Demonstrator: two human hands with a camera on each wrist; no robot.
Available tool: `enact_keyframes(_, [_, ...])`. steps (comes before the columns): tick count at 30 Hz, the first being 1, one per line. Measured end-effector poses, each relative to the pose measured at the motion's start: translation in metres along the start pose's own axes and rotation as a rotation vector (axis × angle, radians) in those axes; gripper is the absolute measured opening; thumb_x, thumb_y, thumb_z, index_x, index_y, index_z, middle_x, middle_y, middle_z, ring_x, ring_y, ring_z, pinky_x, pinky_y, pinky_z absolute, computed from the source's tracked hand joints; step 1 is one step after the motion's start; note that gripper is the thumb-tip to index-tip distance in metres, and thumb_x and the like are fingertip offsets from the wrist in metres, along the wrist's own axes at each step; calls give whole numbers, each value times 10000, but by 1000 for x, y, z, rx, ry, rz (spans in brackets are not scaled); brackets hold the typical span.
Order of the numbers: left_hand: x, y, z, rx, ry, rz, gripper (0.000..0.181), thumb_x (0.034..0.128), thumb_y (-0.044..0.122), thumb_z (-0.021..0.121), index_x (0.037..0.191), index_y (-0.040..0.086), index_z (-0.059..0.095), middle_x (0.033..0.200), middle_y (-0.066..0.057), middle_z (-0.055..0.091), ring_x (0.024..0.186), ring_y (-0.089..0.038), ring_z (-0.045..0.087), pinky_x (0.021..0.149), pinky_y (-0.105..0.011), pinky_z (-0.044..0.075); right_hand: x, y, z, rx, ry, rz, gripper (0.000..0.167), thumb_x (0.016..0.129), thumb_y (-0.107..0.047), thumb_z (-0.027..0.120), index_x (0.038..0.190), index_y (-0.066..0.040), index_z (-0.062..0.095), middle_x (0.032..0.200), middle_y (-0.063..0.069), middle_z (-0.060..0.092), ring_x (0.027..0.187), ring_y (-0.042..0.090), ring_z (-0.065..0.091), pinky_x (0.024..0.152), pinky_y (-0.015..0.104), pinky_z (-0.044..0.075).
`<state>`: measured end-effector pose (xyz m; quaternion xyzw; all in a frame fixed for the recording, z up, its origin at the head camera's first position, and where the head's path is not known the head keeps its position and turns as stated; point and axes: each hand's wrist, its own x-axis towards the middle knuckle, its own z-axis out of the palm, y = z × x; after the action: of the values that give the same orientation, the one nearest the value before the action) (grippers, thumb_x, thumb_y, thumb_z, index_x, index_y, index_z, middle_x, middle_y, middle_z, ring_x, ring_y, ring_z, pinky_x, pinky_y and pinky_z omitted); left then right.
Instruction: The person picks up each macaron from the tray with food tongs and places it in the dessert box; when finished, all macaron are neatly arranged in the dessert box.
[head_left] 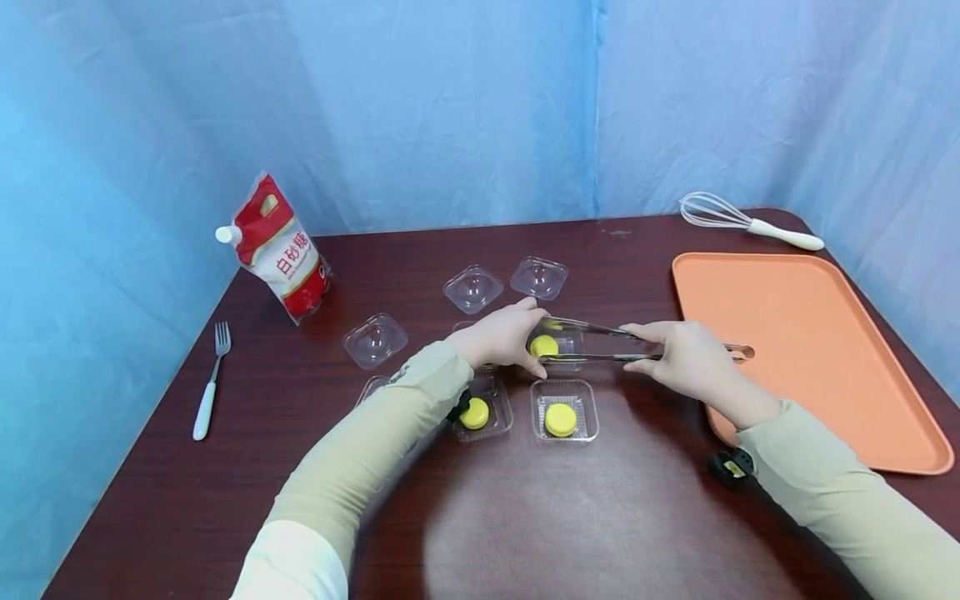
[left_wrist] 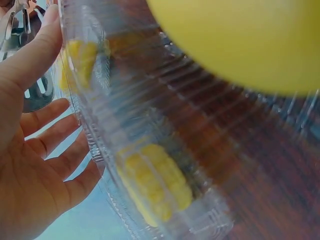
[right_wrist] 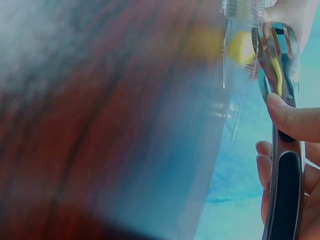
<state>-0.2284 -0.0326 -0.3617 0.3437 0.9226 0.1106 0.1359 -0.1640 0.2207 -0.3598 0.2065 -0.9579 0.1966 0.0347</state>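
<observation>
A glossy dark red-brown table (head_left: 600, 517) lies nearest, bare at 6 o'clock. Past it sit two clear square plastic containers (head_left: 587, 408), each holding a round yellow cake (head_left: 561, 420); one is at 6 o'clock from the clear far-right container (head_left: 572, 340) where the hands work, the other at about 7.

The right hand (head_left: 686, 358) is clamped on long silver metal tongs with black grip insets (right_wrist: 287, 195), which point to 9 o'clock. Their two arms stand apart, with the working yellow cake (head_left: 543, 347) between them in that far-right container; whether they touch it cannot be told. The left hand (head_left: 506, 333) reaches in from 8 o'clock, thumb and fingers apart at the container's left side; how firmly they press on it is unclear.

At 3 o'clock lies a flat orange rectangular tray (head_left: 810, 358), and well off at 9 a metal fork with a pale handle (head_left: 212, 383). Three clear domed plastic pieces (head_left: 540, 277) lie at about 9, 11 and 12. Farther out, a red-and-white sugar bag with a white cap (head_left: 281, 250) stands tilted at 10, and a white-handled whisk (head_left: 750, 223) rests at 2. Light-blue cloth (head_left: 450, 117) hangs behind.
</observation>
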Motion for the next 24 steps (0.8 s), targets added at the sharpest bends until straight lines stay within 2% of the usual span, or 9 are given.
enact_keyframes(5, [-1,0,0,6,-3,0,802,683,402,834,1314,37,500,1123,-74,480,1005,-172,530,941,-286,437,-2,5,-3,11,-9,18,542,751,-181,788,1249,-55,617,1105,210,671,472,84,417,493,269,340])
enact_keyframes(10, [-2,2,-1,5,-18,-9,814,706,409,815,1349,39,480,1177,-86,479,1019,-167,520,952,-282,430,-4,10,-7,60,38,53,564,744,-183,796,1255,-37,607,935,183,707,450,95,334,472,266,300])
enact_keyframes(13, [-3,2,-2,15,-25,-11,809,713,417,807,1350,41,480,1183,-90,478,1022,-171,520,957,-283,428,-4,10,-10,74,52,73,579,743,-189,798,1264,-33,601,764,137,677,445,94,267,458,263,264])
enact_keyframes(14, [-3,3,-2,19,-26,-12,803,716,417,805,1348,43,483,1182,-91,478,1025,-174,521,959,-285,428,-4,10,-11,72,53,73,583,741,-190,800,1265,-31,600,772,126,680,444,94,259,459,263,262])
enact_keyframes(18, [-4,4,-2,48,-30,-15,794,719,426,802,1346,51,489,1161,-90,481,1026,-193,529,944,-304,439,-3,7,-15,69,53,54,585,747,-179,797,1272,-24,591,719,88,637,526,127,327,497,278,274])
enact_keyframes(21, [-4,6,-3,73,-32,-20,800,718,436,798,1353,63,487,1137,-83,480,1006,-195,527,921,-314,447,-2,7,-15,112,67,46,610,760,-119,780,1313,-11,546,853,120,677,637,190,528,566,300,393])
enact_keyframes(23, [-5,6,-4,83,-34,-24,799,720,447,793,1357,72,487,1125,-77,478,990,-192,523,903,-321,452,0,7,-16,181,38,87,668,782,-91,754,1380,-14,467,887,135,667,759,244,609,629,306,447])
enact_keyframes(24, [-5,6,-4,83,-35,-27,799,724,448,790,1363,79,483,1125,-75,477,987,-189,520,900,-321,451,1,7,-16,217,18,114,698,795,-87,740,1411,-14,420,965,172,670,829,263,626,680,323,467])
